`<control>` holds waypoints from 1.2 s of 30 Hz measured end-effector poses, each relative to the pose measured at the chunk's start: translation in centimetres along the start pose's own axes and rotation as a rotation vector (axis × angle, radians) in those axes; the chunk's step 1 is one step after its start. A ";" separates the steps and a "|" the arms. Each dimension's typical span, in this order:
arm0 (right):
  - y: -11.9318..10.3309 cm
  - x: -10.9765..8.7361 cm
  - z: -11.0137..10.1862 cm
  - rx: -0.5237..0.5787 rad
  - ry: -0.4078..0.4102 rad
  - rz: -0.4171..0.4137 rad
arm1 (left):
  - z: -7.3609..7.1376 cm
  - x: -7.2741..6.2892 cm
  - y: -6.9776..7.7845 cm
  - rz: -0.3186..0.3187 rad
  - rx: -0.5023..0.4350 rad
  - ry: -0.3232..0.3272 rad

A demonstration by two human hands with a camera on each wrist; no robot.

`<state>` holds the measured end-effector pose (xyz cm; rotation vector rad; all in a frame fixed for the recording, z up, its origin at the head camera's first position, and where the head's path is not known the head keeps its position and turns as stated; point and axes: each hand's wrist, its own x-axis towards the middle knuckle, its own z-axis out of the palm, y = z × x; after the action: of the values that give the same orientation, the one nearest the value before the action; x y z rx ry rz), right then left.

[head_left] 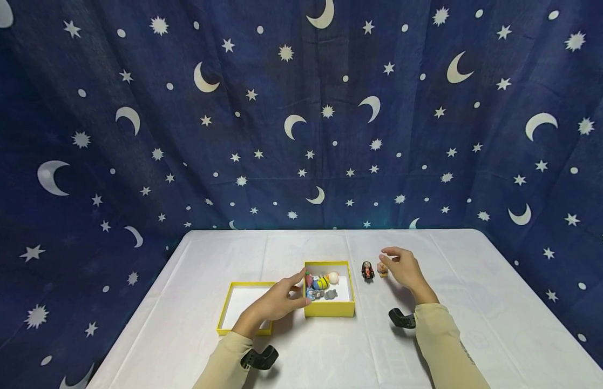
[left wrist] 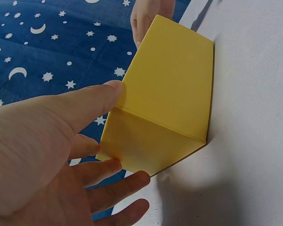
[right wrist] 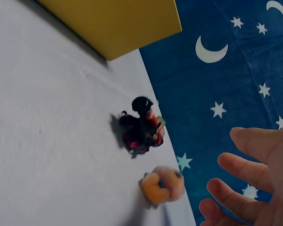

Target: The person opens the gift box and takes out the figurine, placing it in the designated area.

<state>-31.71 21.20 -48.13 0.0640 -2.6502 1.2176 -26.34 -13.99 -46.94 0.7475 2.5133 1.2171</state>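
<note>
A yellow box (head_left: 329, 309) with a white inside holds several small figurines (head_left: 323, 283). At its left side is my left hand (head_left: 278, 300), the thumb and fingertips touching the box; the left wrist view shows these fingers (left wrist: 115, 189) extended and spread. On the table right of the box stands a dark-haired figurine (head_left: 367, 270) in black and red. Beside it is a pinkish figurine (head_left: 382, 269) with an orange-yellow lower part. My right hand (head_left: 402, 267) hovers at the pinkish figurine with loosely bent fingers; a gap separates them in the right wrist view.
A shallow yellow-rimmed lid (head_left: 245, 297) lies on the white table (head_left: 325, 356), left of the box and partly behind my left hand. Behind the table hangs a dark blue curtain (head_left: 267, 129) with moons and stars. Each wrist carries a black band (head_left: 401, 319).
</note>
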 end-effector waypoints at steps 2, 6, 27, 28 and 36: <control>-0.2 0.0 0.0 0.003 -0.005 -0.007 | 0.0 0.0 0.0 -0.004 0.007 0.001; -0.9 -0.2 0.2 0.005 -0.023 -0.012 | 0.0 0.0 0.0 -0.003 0.020 0.001; -4.9 -1.1 1.9 -0.010 -0.092 -0.069 | 0.0 0.1 0.0 -0.016 0.004 -0.006; -5.0 -1.1 2.0 -0.015 -0.095 -0.077 | 0.0 0.1 -0.1 -0.013 0.006 -0.005; -6.0 -1.6 2.9 -0.036 -0.116 -0.107 | 0.0 0.1 0.0 -0.006 0.010 0.002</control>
<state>-29.90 15.01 -45.87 0.2750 -2.7268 1.1657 -26.41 -13.98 -46.98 0.7413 2.5235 1.2044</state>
